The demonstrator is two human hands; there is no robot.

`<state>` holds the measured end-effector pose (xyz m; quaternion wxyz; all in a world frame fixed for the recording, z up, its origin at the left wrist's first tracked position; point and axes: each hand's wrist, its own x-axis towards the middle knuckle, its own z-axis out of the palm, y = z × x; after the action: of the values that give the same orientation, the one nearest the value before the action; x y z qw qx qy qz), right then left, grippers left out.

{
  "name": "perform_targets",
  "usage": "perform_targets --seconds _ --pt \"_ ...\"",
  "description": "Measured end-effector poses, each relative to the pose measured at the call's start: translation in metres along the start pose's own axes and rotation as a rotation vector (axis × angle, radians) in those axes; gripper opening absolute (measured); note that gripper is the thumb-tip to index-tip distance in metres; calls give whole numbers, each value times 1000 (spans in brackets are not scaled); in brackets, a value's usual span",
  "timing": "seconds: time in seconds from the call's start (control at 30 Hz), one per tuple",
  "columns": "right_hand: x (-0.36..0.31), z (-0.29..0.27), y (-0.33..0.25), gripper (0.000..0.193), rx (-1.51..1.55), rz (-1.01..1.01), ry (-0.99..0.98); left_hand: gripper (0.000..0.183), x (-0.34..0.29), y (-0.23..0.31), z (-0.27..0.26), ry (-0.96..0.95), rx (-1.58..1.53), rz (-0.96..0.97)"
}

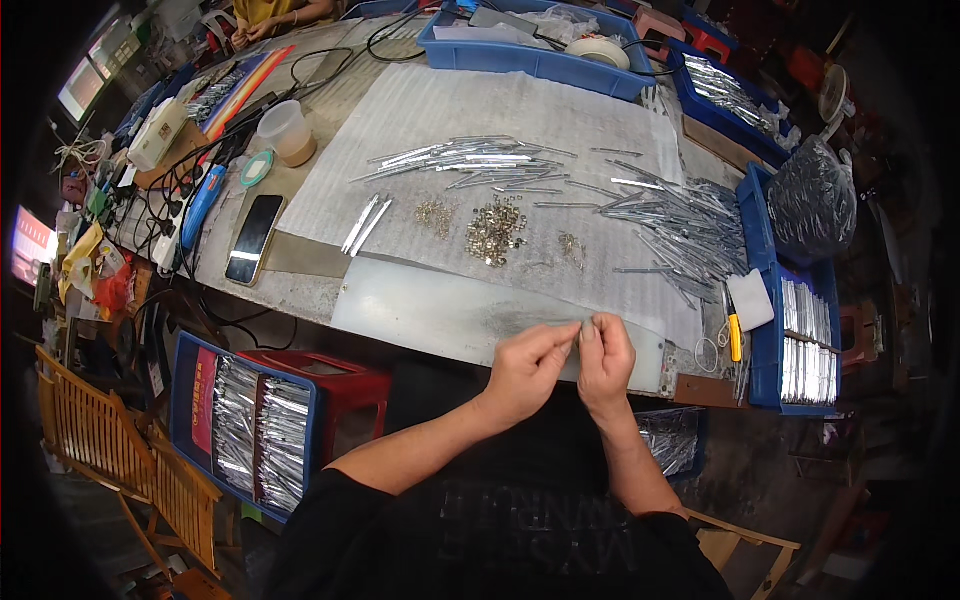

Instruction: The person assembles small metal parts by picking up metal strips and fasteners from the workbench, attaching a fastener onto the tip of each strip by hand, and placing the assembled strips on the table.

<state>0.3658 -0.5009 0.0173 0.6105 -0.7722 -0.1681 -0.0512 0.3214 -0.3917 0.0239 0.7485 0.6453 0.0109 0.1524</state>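
Observation:
My left hand [527,370] and my right hand [605,362] meet at the fingertips over the near edge of a pale board [430,308]. Fingers of both are pinched together; whatever they hold is too small to make out. Beyond them, on a white foam sheet [340,140], lie a pile of small brassy metal pieces [495,230] and two lesser heaps of tiny parts [435,216]. Two slim silver strips [372,225] lie side by side left of these. Farther off is a loose pile of silver strips [460,158], with a larger heap [680,225] to the right.
A phone [255,238], a plastic cup [287,133] and cables stand left. Blue bins [765,300] of strips line the right; a blue tray [530,62] sits at the back. Another bin [190,350] is low left by a red stool [350,390]. Another person [275,18] sits far left.

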Motion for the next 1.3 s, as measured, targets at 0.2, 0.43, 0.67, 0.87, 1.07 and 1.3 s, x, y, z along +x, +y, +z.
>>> perform_targets --seconds 0.2,0.43,0.67,0.87,1.07,1.3 --pt "-2 2 -5 12 52 -105 90 20 1 1 5 1 -207 -101" --pt "0 -13 -2 10 52 -14 41 22 12 8 -6 -100 459 349" --pt "2 -47 10 11 -63 -12 101 29 18 14 -43 -299 860 479" --pt "0 -46 13 10 -85 -35 133 38 20 23 -55 -572 1035 472" --pt "3 -44 7 10 195 111 126 37 46 9 -17 -698 1020 556" --pt "-3 -48 7 10 279 124 162 35 46 6 -13 -650 939 603"
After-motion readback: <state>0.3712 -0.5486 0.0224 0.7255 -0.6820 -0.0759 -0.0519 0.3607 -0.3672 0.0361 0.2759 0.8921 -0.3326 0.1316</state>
